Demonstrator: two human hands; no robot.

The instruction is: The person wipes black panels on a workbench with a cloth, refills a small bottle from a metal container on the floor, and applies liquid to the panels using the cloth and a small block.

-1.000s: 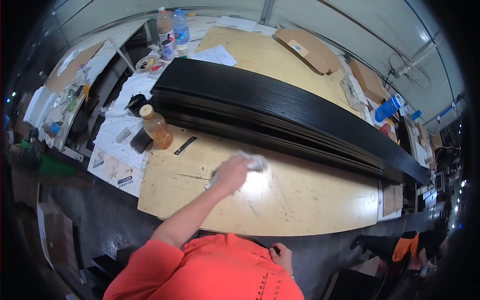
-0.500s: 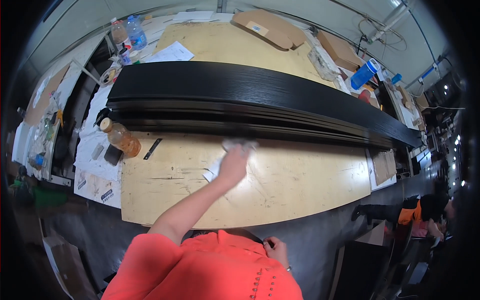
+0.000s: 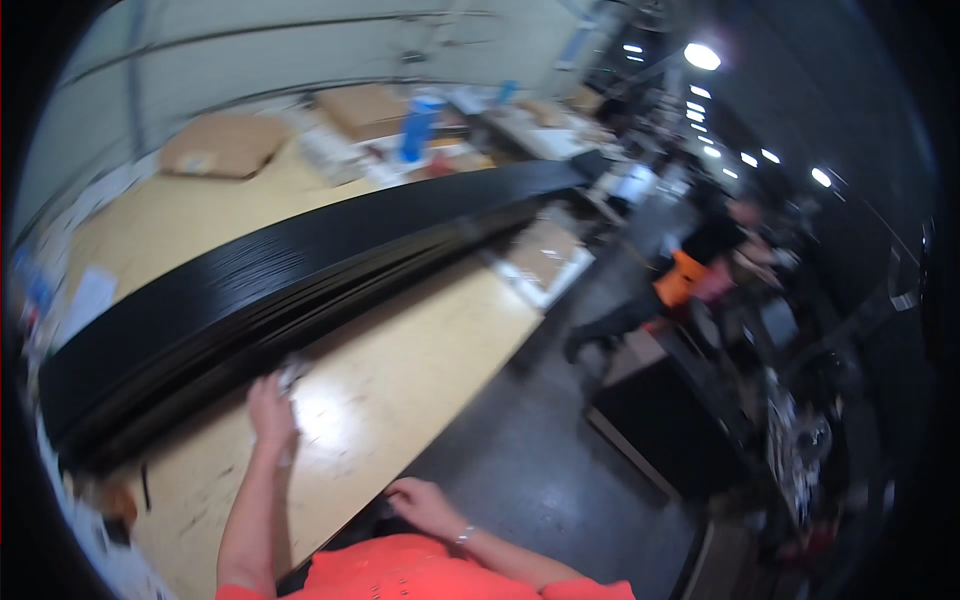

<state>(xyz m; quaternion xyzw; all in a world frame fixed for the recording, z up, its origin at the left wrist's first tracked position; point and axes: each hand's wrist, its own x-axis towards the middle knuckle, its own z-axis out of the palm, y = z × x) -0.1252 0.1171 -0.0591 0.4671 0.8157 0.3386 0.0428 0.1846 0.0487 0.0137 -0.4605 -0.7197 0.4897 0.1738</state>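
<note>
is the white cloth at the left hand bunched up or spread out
Bunched up, it seems: only a small, uneven patch of white cloth shows beside the left hand; blur hides its folds.

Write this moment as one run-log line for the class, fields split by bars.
left hand: holding white cloth beside black piece | right hand: curled near table edge | black piece: on table | image: blurred

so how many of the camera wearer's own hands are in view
2: the left hand, holding a white cloth beside the long black piece, and the right hand, by the near edge of the table. Neither is hidden.
</note>
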